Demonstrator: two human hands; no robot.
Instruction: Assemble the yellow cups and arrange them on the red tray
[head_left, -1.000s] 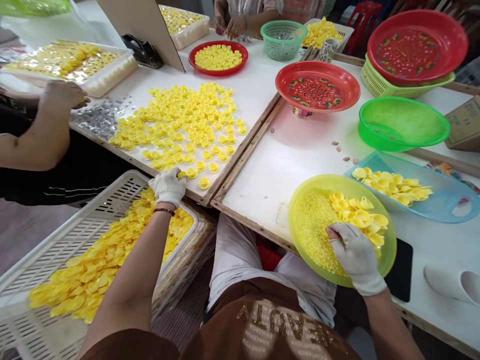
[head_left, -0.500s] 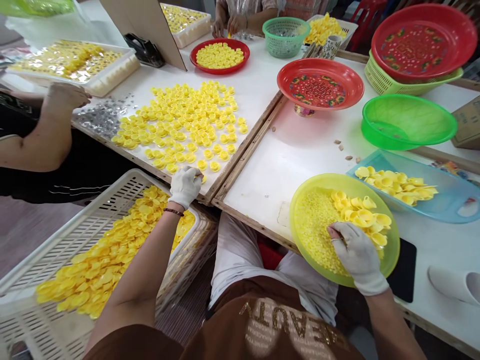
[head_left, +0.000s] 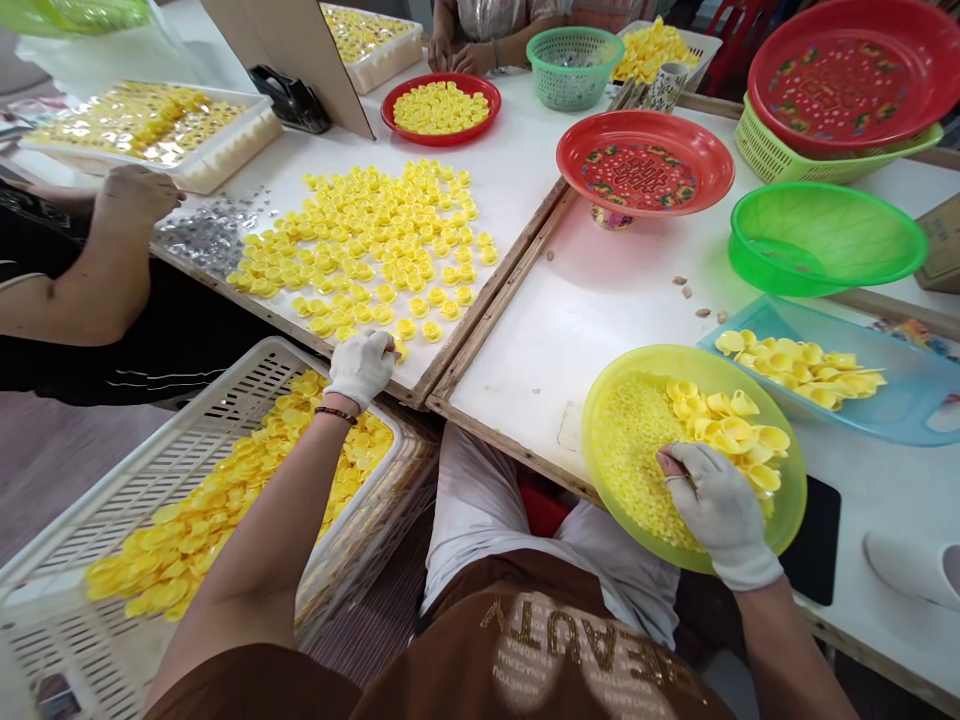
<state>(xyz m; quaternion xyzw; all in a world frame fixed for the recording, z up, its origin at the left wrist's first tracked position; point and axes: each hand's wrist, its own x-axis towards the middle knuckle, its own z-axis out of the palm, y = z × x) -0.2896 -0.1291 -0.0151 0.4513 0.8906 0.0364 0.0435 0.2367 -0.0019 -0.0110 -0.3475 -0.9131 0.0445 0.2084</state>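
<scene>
From the head view, my left hand (head_left: pixel 361 370), gloved in white, pinched a yellow plastic cap (head_left: pixel 400 350) at the near edge of the desk (head_left: pixel 517 400), lower centre of the frame, just below the spread of caps (head_left: pixel 367 250). At lower right, my gloved right hand (head_left: pixel 720 515) lay curled in a yellow plate (head_left: pixel 789 500); I cannot tell whether it held anything. A white crate (head_left: pixel 150 510) heaped with caps sat at lower left

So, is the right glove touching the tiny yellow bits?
Touching: the head view shows the right glove pressing into the tiny yellow bits.
</scene>
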